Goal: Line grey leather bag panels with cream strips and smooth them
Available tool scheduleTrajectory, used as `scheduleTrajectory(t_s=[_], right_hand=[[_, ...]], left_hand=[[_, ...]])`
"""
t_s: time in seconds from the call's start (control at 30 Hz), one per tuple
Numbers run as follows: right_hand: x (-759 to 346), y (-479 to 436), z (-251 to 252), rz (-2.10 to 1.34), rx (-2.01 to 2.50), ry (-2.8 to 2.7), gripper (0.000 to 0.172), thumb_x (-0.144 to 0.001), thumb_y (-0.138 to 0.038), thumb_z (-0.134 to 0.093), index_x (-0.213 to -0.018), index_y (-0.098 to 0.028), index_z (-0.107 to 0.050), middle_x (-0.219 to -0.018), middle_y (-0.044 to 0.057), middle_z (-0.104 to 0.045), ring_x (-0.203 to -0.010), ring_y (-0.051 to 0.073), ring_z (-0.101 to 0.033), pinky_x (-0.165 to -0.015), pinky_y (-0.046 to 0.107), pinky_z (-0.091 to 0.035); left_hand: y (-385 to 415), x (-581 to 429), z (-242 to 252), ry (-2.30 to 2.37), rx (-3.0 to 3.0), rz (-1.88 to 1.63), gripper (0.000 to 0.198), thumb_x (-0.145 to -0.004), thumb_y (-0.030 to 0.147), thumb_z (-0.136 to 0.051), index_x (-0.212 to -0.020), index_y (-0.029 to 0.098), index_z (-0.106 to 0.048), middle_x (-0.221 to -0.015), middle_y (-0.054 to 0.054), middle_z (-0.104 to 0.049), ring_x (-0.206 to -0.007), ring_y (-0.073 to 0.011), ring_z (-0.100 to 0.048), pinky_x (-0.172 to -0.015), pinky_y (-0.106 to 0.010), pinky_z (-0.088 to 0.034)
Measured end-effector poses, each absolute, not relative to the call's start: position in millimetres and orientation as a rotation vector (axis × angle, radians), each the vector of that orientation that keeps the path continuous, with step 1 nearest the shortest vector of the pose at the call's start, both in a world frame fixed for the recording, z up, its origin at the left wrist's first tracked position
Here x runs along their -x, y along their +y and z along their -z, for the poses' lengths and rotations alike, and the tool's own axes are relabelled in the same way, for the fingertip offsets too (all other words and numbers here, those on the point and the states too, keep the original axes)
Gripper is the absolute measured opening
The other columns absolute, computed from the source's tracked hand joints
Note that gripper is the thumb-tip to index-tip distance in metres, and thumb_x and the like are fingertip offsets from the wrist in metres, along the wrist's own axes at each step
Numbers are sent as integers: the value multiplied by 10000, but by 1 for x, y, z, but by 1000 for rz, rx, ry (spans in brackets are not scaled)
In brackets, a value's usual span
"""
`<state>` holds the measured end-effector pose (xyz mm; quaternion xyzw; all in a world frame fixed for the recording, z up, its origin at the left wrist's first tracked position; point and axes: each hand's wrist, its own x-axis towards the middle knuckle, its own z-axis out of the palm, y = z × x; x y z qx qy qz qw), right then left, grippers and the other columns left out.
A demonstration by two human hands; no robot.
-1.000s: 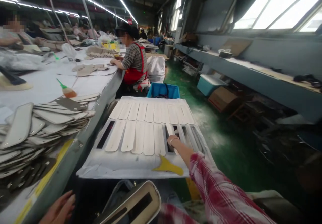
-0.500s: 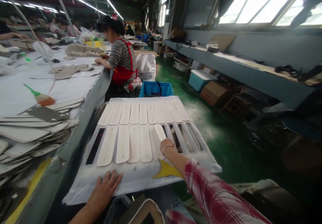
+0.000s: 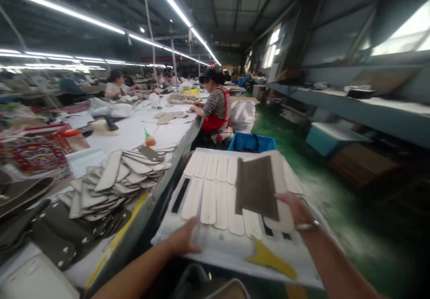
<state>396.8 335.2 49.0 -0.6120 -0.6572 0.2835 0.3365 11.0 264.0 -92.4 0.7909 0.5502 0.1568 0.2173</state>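
Note:
A flat dark brown panel (image 3: pixel 257 187), like cloth or leather, is tilted up over the right half of a board covered in white sheeting (image 3: pixel 215 247). My right hand (image 3: pixel 294 211) grips it at its lower right edge, and a pale strip shows right beside it, partly hidden. Rows of cream round-ended strips (image 3: pixel 208 202) lie on the board, several of them behind the panel. Over the board's near left edge is my left hand (image 3: pixel 186 238), somewhat blurred, its thumb and fingers apart and nothing in it. A yellow scrap (image 3: pixel 272 261) lies at the board's front.
Along the left runs a long table (image 3: pixel 131 122) with a heap of cream and brown pieces (image 3: pixel 104 182) and a green-tipped bottle (image 3: pixel 148 138). A blue crate (image 3: pixel 251 142) stands beyond the board. A person in a red apron (image 3: pixel 217 106) works farther along.
My view has swung left and up. My right hand has left the strip row and now holds up a brown panel. My left hand still hovers around the board's near left edge.

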Motion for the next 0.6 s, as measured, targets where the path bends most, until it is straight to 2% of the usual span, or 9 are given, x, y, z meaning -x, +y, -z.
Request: scheduleTrajectory(t_s=[0.07, 0.13, 0.23, 0.27, 0.3, 0.33, 0.4, 0.5, 0.6], right_hand=[[-378, 323, -68, -841, 1582, -1647, 331, -749, -370, -425, -859, -162, -658, -823, 130, -677, -788, 240, -649, -754, 390, -497], [-354, 310, -80, -1240, 1382, -1418, 354, -726, -352, -439, -905, -113, -629, -808, 133, -677, -746, 248, -648, -712, 392, -515], [-309, 279, -96, -1794, 1034, -1062, 350, -718, -331, -492, -940, -87, -607, -781, 127, -679, -719, 242, -645, -717, 392, -519], [-292, 267, -102, -1920, 961, -1026, 359, -743, -354, -495, -961, -89, -601, -785, 122, -679, -728, 234, -645, -731, 387, -518], [-278, 255, -109, -2025, 889, -1024, 389, -776, -401, -483, -986, -92, -591, -798, 122, -679, -743, 228, -645, -743, 384, -517], [-266, 244, -117, -2119, 810, -1045, 444, -805, -470, -454, -1013, -97, -579, -827, 126, -677, -765, 225, -644, -753, 388, -515], [-253, 227, -134, -2265, 662, -1153, 617, -810, -635, -363, -1069, -106, -547, -928, 148, -662, -823, 236, -640, -779, 419, -507], [-260, 215, -152, -2136, 787, -1469, 786, -739, -760, -337, -1137, -102, -499, -1056, 191, -616, -872, 277, -634, -818, 491, -480], [-274, 210, -156, -1292, 1064, -1861, 794, -702, -719, -488, -1199, -101, -464, -1153, 211, -564, -1004, 311, -583, -901, 519, -427]], left_hand=[[267, 1, 46, 1715, -2117, -627, 778, -789, 442, -534, -1408, 94, -216, -1391, -216, -352, -1256, -336, -381, -1012, -467, -344], [255, 0, -7, 1777, -2217, -779, 836, -789, 503, -518, -1429, 143, -119, -1446, -173, -266, -1320, -304, -282, -1062, -478, -277], [207, -28, -77, 1499, -2747, -764, 990, -671, 561, -634, -1431, 149, -151, -1472, -160, -224, -1350, -331, -190, -1107, -499, -167], [190, -41, -93, 1388, -2866, -712, 934, -683, 534, -636, -1424, 171, -197, -1477, -145, -222, -1352, -342, -177, -1108, -525, -122], [177, -53, -104, 1351, -2906, -663, 791, -749, 446, -600, -1413, 206, -244, -1479, -117, -233, -1352, -331, -187, -1106, -538, -109], [168, -62, -112, 1370, -2865, -662, 653, -802, 341, -547, -1394, 217, -299, -1460, -102, -288, -1341, -311, -233, -1104, -527, -141], [160, -64, -120, 1465, -2582, -726, 524, -827, 221, -477, -1343, 176, -400, -1380, -111, -425, -1261, -269, -398, -1064, -435, -303], [157, -36, -127, 1553, -1901, -1033, 435, -814, 320, -520, -1205, 131, -547, -1174, -115, -612, -1097, -256, -556, -956, -377, -434], [144, -6, -136, 1423, -1392, -1114, 482, -732, 464, -619, -1063, 114, -627, -1002, -109, -685, -947, -268, -627, -872, -401, -485]])
